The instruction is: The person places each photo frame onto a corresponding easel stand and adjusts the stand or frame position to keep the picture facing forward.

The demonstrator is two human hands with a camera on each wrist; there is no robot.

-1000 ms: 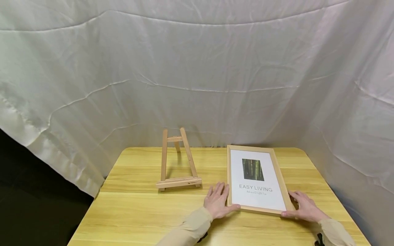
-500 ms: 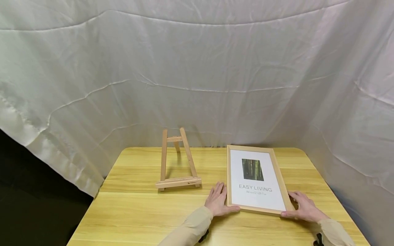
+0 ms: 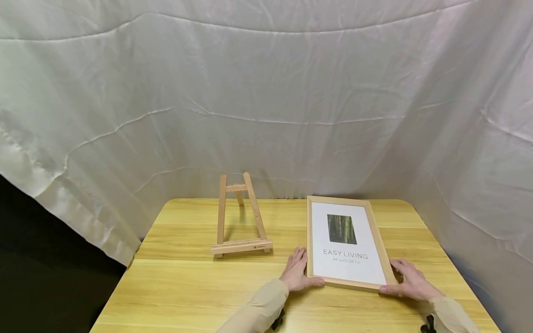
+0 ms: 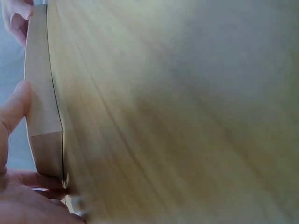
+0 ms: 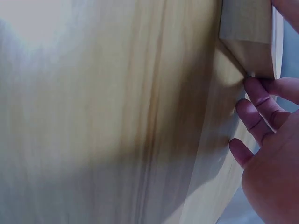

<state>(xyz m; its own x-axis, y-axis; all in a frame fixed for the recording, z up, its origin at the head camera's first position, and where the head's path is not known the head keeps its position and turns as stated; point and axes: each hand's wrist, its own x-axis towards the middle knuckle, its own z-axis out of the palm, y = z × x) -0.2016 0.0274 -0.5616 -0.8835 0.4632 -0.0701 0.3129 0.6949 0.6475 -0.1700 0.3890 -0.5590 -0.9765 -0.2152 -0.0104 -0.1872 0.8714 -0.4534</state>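
Head view shows a picture frame [image 3: 349, 247] lying face up on the counter [image 3: 179, 286], between the left hand [image 3: 298, 274] and the right hand [image 3: 412, 281]. The left fingers lie close together along the frame's left side, the thumb apart from them on the near edge, so the corner is held between. The right fingers and thumb grip the other near corner in the same way, the fingers bent against the right side. In the right wrist view, some fingertips meet the corner low down and the rest are slightly spread. Whether any fingertip reaches beneath the frame cannot be told.

This grip probably works best with both hands pressing evenly and level, since the far end lies well apart from all the fingers and could swing or dip. Thumbs belong on the wood, off the face. Fingertips tucked underneath would likely support the weight better than a squeeze from the sides. The easel [image 3: 241, 247] stands beyond the left fingers, to their left, so any sideways movement calls for care.
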